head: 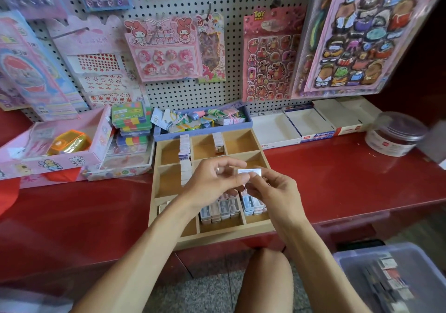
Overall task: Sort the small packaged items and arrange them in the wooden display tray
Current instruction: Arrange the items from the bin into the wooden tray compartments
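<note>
Both hands, left [212,179] and right [272,189], pinch one small packet [249,171] between them, just above the tray [154,167].

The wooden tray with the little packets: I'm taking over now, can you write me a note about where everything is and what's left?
Left hand and right hand: both pinch one small packet, held above the middle of the wooden tray.
Placed: packets stand in rows in the near compartments; a white stack runs along the left divider; a few sit in the far middle compartment.
Empty: several compartments, such as the far right one.
Left: seat the held packet, then sort what look like more packets from the grey bin at lower right.
</note>
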